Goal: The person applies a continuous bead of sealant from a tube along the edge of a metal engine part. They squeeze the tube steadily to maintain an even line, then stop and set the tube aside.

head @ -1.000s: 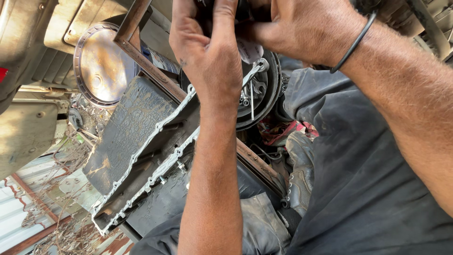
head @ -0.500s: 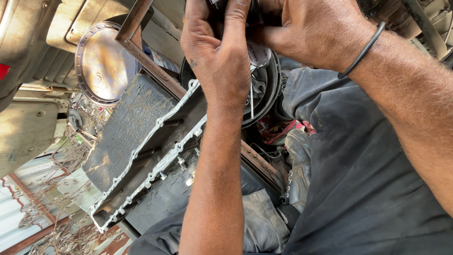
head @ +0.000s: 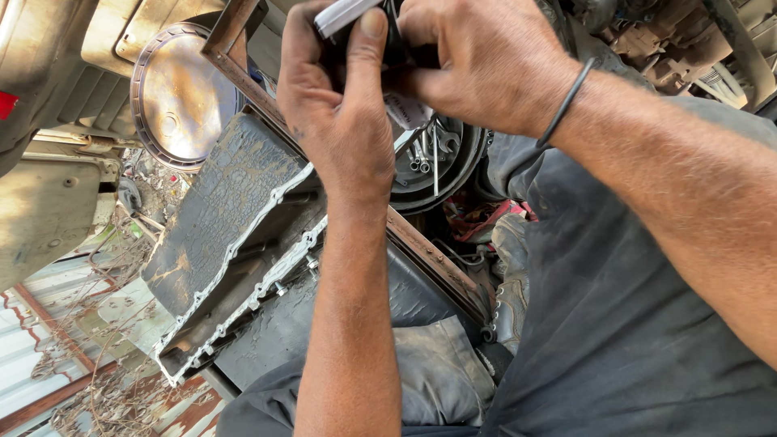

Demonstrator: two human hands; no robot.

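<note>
I am holding both hands together up at the top edge of the view, working on a small dark object (head: 380,36) with a pale strip (head: 344,12) along its upper side. My left hand (head: 340,105) is curled around it from the left, thumb lying flat up its near face, fingers wrapped behind so I cannot tell how tightly they are closing. My right hand (head: 477,61) is gripping the same object from the right, fingers folded over it and touching the left hand; a thin black band (head: 566,101) is sitting around that wrist. The object itself is mostly hidden between the two hands, so its shape is not clear. Below my hands a round dark tray (head: 453,174) is lying with several bright metal bolts and tools (head: 426,154) in it. To the left of my left forearm a grimy, crusted oil pan (head: 218,218) is resting with its pale bolt-hole flange (head: 267,283) running diagonally. Just beyond the pan's far end a round metal lid (head: 182,97) is shining, with a rusty steel bar (head: 243,73) crossing beside it. My dark grey trousers (head: 615,324) are filling the lower right corner.
</note>
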